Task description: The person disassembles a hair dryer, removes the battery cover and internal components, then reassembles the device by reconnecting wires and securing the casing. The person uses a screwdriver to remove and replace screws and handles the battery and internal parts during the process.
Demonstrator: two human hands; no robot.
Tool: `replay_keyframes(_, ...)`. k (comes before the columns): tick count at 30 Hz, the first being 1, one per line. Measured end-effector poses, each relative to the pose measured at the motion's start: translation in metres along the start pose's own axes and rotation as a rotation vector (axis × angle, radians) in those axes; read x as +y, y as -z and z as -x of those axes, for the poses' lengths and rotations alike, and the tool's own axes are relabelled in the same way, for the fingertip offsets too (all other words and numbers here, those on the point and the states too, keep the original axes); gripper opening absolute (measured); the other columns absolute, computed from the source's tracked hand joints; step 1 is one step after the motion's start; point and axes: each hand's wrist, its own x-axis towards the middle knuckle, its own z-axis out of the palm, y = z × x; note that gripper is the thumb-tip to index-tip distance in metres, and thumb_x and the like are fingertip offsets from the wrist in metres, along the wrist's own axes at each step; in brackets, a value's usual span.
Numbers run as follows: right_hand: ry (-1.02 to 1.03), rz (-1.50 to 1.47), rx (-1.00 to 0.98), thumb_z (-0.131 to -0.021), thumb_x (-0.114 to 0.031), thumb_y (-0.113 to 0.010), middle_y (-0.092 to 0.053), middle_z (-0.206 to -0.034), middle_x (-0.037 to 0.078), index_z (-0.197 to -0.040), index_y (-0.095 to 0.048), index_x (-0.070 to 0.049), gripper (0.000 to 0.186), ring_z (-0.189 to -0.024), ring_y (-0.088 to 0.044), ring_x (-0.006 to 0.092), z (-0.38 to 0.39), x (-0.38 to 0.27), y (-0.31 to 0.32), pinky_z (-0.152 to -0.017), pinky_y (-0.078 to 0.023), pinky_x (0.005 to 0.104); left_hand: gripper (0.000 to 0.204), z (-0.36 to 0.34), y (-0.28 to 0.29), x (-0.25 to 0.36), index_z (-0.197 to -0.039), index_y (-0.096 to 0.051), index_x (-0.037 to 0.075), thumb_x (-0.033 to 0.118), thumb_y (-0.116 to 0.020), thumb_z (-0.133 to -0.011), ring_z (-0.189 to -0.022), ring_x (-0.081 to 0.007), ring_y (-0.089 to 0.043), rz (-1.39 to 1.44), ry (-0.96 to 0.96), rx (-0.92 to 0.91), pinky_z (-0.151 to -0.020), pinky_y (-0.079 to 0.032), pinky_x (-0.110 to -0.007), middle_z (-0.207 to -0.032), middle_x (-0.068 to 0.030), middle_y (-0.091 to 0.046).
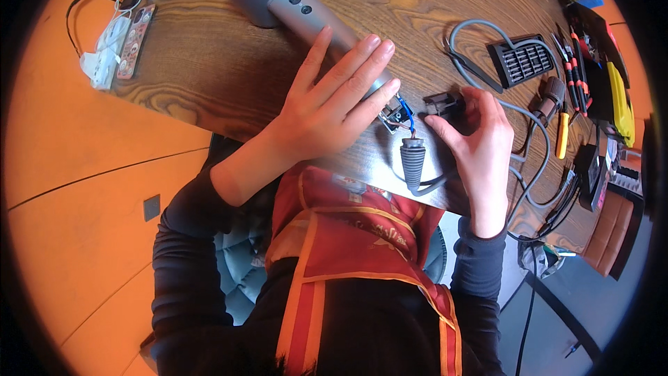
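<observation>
A grey hair dryer (pixel 330 28) with a pink ring-shaped head lies slantwise on the wooden table. My left hand (pixel 323 101) rests across its handle, fingers stretched out and slightly spread, thumb hidden. From the handle's near end, blue and other thin wires (pixel 407 113) come out beside a small exposed part. They run to a black ribbed cord sleeve (pixel 412 157) hanging down towards the table's near edge. Just right of the wires, my right hand (pixel 480 125) pinches a small dark block-shaped part (pixel 442 103) between thumb and fingers. Its exact kind cannot be made out.
A grey cable (pixel 536 122) loops over the table's right side. Around it lie a black bit case (pixel 523 61), red-and-black tools (pixel 576 80), a yellow-handled screwdriver (pixel 562 136) and a dark cylindrical piece (pixel 551 94). A white power strip (pixel 108 52) sits at the left edge.
</observation>
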Motion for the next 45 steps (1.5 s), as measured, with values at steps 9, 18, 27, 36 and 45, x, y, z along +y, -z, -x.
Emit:
replay_keyframes(9, 0.148, 0.067, -0.173, -0.062, -0.008, -0.074, -0.05, -0.101, 0.014, -0.117, -0.055, -0.007, 0.058, -0.098, -0.048, 0.0295, 0.005, 0.009, 0.018, -0.086, -0.041, 0.0364, 0.015, 0.0, -0.001, 0.001, -0.086, -0.066, 0.009, 0.014, -0.058, -0.075, -0.115, -0.024, -0.051, 0.007, -0.001, -0.003, -0.098, -0.034, -0.052, -0.115, -0.014, -0.058)
replay_keyframes(18, 0.033, -0.162, -0.005, -0.071, -0.01, -0.072, -0.063, -0.084, 0.011, -0.097, -0.058, 0.0, 0.031, -0.074, -0.062, 0.0222, 0.002, -0.001, 0.016, -0.068, -0.049, 0.0315, 0.017, 0.0, -0.001, 0.001, -0.089, -0.065, 0.008, 0.014, -0.056, -0.076, -0.117, -0.0248, -0.05, 0.008, -0.004, -0.02, -0.098, -0.033, -0.053, -0.117, -0.0142, -0.057)
replay_keyframes(27, -0.027, -0.491, 0.047, -0.069, -0.007, -0.075, -0.064, -0.077, 0.008, -0.089, -0.058, 0.001, 0.026, -0.07, -0.063, 0.0132, 0.014, -0.055, -0.005, -0.063, -0.051, 0.0246, 0.009, -0.002, -0.001, 0.001, -0.076, -0.062, 0.007, 0.013, -0.056, -0.077, -0.117, -0.0261, -0.05, 0.026, 0.002, 0.004, -0.097, -0.034, -0.054, -0.117, -0.0142, -0.057)
replay_keyframes(36, 0.031, -0.377, 0.053, -0.069, -0.003, -0.073, -0.063, -0.086, 0.009, -0.093, -0.059, 0.003, 0.028, -0.077, -0.062, 0.0127, 0.014, -0.06, -0.01, -0.066, -0.053, 0.0254, 0.015, 0.0, -0.001, -0.002, -0.061, -0.052, 0.006, 0.014, -0.057, -0.073, -0.117, -0.0268, -0.05, 0.034, -0.008, 0.012, -0.097, -0.034, -0.054, -0.117, -0.0146, -0.058)
replay_keyframes(45, -0.054, -0.412, 0.207, -0.069, -0.004, -0.075, -0.062, -0.084, 0.009, -0.096, -0.061, 0.002, 0.031, -0.073, -0.062, 0.0127, 0.017, -0.05, 0.009, -0.063, -0.054, 0.0245, 0.015, -0.001, -0.001, 0.0, -0.087, -0.065, 0.012, 0.017, -0.058, -0.075, -0.115, -0.0259, -0.051, 0.011, 0.029, 0.012, -0.096, -0.034, -0.052, -0.119, -0.0114, -0.057)
